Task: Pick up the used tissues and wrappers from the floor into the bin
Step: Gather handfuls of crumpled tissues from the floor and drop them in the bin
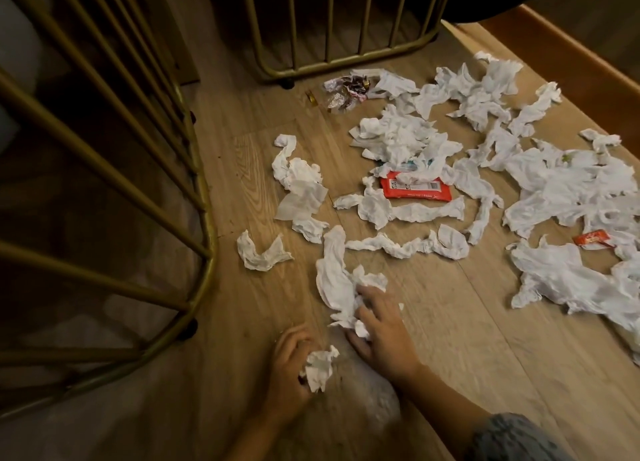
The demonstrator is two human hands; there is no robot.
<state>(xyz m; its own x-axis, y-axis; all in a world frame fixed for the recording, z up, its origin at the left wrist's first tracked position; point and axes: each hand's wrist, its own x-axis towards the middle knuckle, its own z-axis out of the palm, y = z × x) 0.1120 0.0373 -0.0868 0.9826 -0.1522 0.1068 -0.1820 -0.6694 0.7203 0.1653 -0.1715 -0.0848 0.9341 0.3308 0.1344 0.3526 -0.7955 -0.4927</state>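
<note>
Several crumpled white tissues point(401, 138) lie scattered over the wooden floor point(460, 329). My left hand point(289, 367) is closed around a balled white tissue point(320, 365) near the bottom centre. My right hand point(379, 325) presses down on a long twisted tissue point(334, 277), its fingers curled into the near end. A red wrapper pack point(415, 192) lies half under tissues in the middle. A small orange wrapper point(590, 239) sits at the right. Shiny crumpled wrappers point(346, 91) lie at the back. No bin shows.
A gold metal-barred frame point(114, 169) curves along the left, its foot point(188, 329) on the floor. Another gold barred frame point(332, 20) stands at the back centre. A wooden ledge point(568, 55) runs along the back right. A loose tissue point(261, 252) lies near the left frame.
</note>
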